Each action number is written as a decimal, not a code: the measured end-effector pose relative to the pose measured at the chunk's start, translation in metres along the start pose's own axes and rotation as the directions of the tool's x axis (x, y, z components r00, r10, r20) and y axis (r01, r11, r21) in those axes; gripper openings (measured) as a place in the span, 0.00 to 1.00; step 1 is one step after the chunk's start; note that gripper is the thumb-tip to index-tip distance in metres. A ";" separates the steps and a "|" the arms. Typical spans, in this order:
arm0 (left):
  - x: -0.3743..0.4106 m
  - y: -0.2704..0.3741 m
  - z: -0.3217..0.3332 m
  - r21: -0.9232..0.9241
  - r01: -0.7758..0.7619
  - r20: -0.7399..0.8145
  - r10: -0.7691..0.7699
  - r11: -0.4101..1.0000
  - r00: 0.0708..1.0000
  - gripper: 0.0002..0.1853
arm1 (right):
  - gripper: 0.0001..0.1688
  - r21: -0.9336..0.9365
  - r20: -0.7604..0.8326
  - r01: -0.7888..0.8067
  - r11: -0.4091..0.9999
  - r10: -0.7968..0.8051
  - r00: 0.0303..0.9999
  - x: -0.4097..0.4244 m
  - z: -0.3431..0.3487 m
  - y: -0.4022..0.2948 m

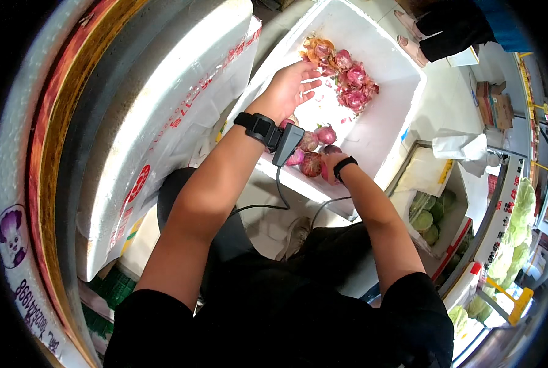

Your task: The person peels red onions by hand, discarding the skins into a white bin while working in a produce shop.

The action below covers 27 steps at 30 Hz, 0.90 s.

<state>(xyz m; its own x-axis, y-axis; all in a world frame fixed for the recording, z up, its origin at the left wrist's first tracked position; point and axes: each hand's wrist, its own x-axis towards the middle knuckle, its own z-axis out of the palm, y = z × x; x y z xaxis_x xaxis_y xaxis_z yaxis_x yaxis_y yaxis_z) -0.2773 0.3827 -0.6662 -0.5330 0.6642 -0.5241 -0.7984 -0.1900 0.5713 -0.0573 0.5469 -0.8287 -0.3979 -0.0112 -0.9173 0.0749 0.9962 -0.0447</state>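
Observation:
A white foam box [389, 87] stands on the floor before me. My left hand [294, 87] is over its left side, palm turned inward, fingers apart and holding nothing. My right hand [333, 166] is low at the near end, its fingers around or against red onions; which one it grips is partly hidden. Several red onions [311, 164] lie together at the near end, between and below my hands. At the far end is a heap of loose, ragged onion skins and peeled-looking red onions [354, 76]. Small skin scraps [346, 120] lie on the brightly lit box floor.
Large white foam boxes [163, 115] bearing writing stand at left. At right, a box holds green round vegetables [423, 221], with cabbages [513, 248] on a shelf beyond. Another person's sandalled feet [412, 50] are near the far right corner. A cable [278, 188] hangs from my left wrist device.

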 end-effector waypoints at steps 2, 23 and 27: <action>0.001 -0.001 0.000 -0.007 0.008 0.006 -0.008 1.000 1.000 0.16 | 0.50 -0.025 -0.025 0.016 1.000 -0.017 1.000 0.000 0.008 -0.002; 0.036 -0.004 -0.011 -0.346 -0.243 0.284 0.348 0.906 0.894 0.09 | 0.13 -0.089 -0.569 0.835 0.544 -0.715 0.405 -0.392 -0.313 -0.153; 0.091 -0.024 -0.031 -0.264 -0.115 0.339 0.203 0.958 0.919 0.09 | 0.13 -0.411 -0.544 0.820 0.398 -0.829 0.129 -0.466 -0.394 -0.250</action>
<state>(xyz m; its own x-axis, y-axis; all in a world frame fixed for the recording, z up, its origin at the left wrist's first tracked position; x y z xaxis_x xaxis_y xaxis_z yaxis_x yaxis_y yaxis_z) -0.3157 0.4255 -0.7470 -0.5572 0.8165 -0.1511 -0.7773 -0.4489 0.4407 -0.2512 0.3374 -0.2339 -0.6110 -0.7803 0.1336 -0.6724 0.4224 -0.6078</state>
